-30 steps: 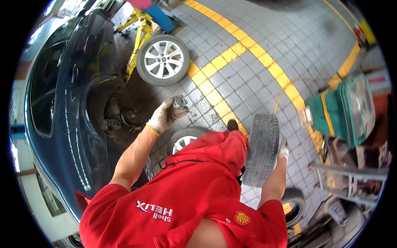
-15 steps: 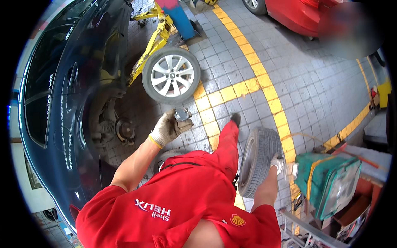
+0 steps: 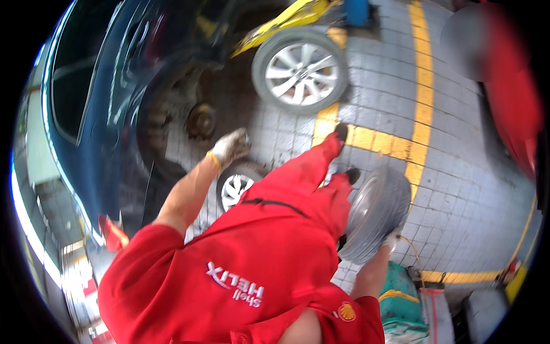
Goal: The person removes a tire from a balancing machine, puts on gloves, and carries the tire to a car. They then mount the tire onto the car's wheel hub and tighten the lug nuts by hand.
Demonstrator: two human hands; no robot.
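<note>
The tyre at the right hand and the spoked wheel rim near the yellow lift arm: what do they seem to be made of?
The tyre looks like matte, dark grey rubber, since its surface is grooved and dull. The spoked wheel rim seems to be silvery metal, perhaps painted alloy, judging by its smooth, pale sheen.

Left hand (image 3: 230, 147): gloved, near blue car (image 3: 109, 143)!
Right hand (image 3: 392, 241): on the tyre (image 3: 385, 215)!
Spoked wheel (image 3: 302, 73): beside yellow bar (image 3: 282, 22)!

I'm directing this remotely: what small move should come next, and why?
Probably steady the round, grey-black rubber tyre with the white-gloved right hand: the tyre appears tilted, that hand lies against its tread, and one dark shoe appears close beside it.
</note>
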